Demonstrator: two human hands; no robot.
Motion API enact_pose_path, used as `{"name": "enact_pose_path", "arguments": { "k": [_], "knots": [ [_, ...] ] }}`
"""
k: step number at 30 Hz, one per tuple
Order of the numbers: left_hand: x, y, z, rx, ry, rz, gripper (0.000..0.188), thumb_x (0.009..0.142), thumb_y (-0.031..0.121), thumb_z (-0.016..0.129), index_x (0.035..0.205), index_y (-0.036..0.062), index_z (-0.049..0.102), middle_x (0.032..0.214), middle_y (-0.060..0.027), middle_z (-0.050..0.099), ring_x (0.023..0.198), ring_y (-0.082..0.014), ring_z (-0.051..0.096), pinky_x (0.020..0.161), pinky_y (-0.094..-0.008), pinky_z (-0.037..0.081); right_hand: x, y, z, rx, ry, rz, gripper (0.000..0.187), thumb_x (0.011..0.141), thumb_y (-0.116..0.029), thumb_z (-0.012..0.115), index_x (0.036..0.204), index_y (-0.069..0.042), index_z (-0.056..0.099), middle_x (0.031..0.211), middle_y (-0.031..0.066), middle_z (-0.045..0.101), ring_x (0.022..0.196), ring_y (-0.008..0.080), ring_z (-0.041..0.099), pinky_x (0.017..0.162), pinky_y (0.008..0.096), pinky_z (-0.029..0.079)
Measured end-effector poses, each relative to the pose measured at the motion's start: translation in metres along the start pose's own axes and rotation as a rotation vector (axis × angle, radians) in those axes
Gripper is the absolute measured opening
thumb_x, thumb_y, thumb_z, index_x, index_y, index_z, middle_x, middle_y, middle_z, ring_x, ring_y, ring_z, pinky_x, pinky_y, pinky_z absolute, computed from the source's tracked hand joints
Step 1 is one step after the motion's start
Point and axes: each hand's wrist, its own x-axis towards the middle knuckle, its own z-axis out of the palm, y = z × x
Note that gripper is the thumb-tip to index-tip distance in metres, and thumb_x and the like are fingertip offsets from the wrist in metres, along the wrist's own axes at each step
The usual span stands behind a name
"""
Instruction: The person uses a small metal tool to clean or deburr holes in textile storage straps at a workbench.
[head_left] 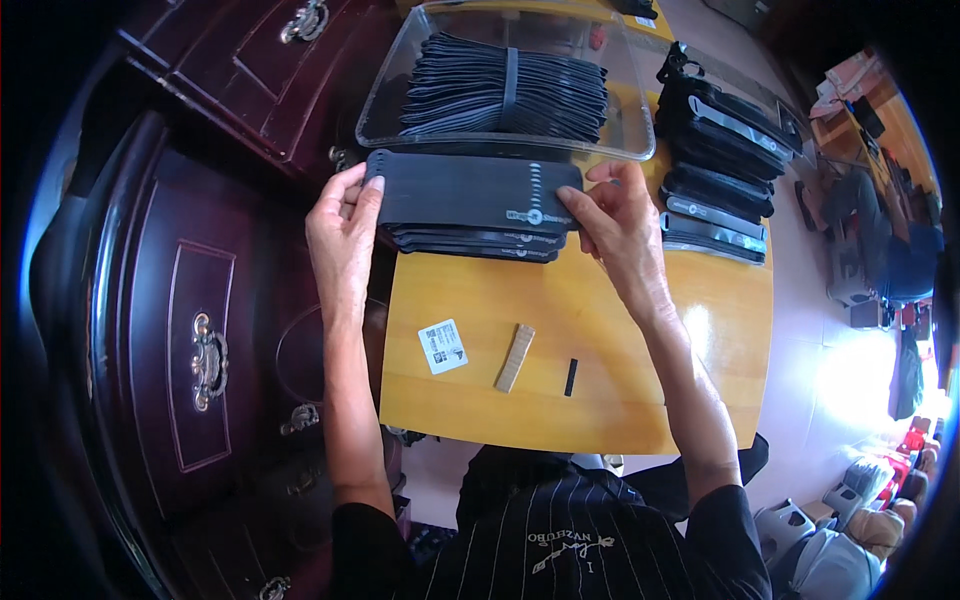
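Black strap stack spans between left hand and right hand.

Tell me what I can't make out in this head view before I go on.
- Lower flat black pouches in the stack: covered by the top black pouch that the left hand and right hand hold.
- Bundled black pouches in the clear plastic tray: count unreadable, edges too fine.
- Small white label on the yellow wooden table: print too small.
- Dark pouch pile at right: far end blurred by fisheye rim.
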Motion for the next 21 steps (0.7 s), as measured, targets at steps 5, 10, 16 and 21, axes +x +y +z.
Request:
{"name": "enact_pose_path", "arguments": {
  "k": [5,10,16,21],
  "knots": [
    [0.01,-0.005,0.007,0.062,0.026,-0.016,0.025,0.088,0.014,0.064,0.108,0.0004,0.064,0.071,0.0029,0.052,0.062,-0.0038,0.044,0.057,-0.019,0.039,0.014,0.008,0.004,-0.159,0.035,-0.165,0.021,0.086,-0.016,0.067,0.085,-0.003,0.051,0.062,0.0044,0.058,0.055,0.0087,0.055,0.051,0.0243,0.045],
    [0.019,-0.024,0.012,0.063,0.044,0.037,0.021,0.085,0.011,0.067,0.104,0.0019,0.066,0.077,0.0028,0.046,0.066,-0.0054,0.042,0.059,-0.0201,0.038,0.02,0.018,0.003,-0.171,0.078,-0.212,0.02,0.085,-0.018,0.067,0.084,-0.003,0.054,0.062,0.0055,0.06,0.055,0.0104,0.057,0.053,0.0255,0.046],
    [0.017,-0.036,0.013,0.068,0.033,0.004,0.029,0.087,0.019,0.066,0.111,0.003,0.064,0.081,0.0019,0.053,0.076,-0.0062,0.049,0.071,-0.0204,0.041,0.013,0.026,0.002,-0.263,0.083,-0.224,0.023,0.087,-0.024,0.065,0.085,-0.002,0.058,0.063,0.0095,0.061,0.055,0.0149,0.058,0.052,0.0294,0.045],
    [0.008,-0.024,0.012,0.165,0.131,0.075,0.035,0.091,0.029,0.061,0.118,0.0059,0.06,0.094,-0.0049,0.055,0.093,-0.0117,0.053,0.086,-0.024,0.041,0.0,0.028,-0.04,-0.3,0.112,-0.277,0.024,0.09,-0.024,0.061,0.092,-0.001,0.059,0.063,0.0097,0.061,0.054,0.0193,0.059,0.053,0.0302,0.047]
  ]
}}
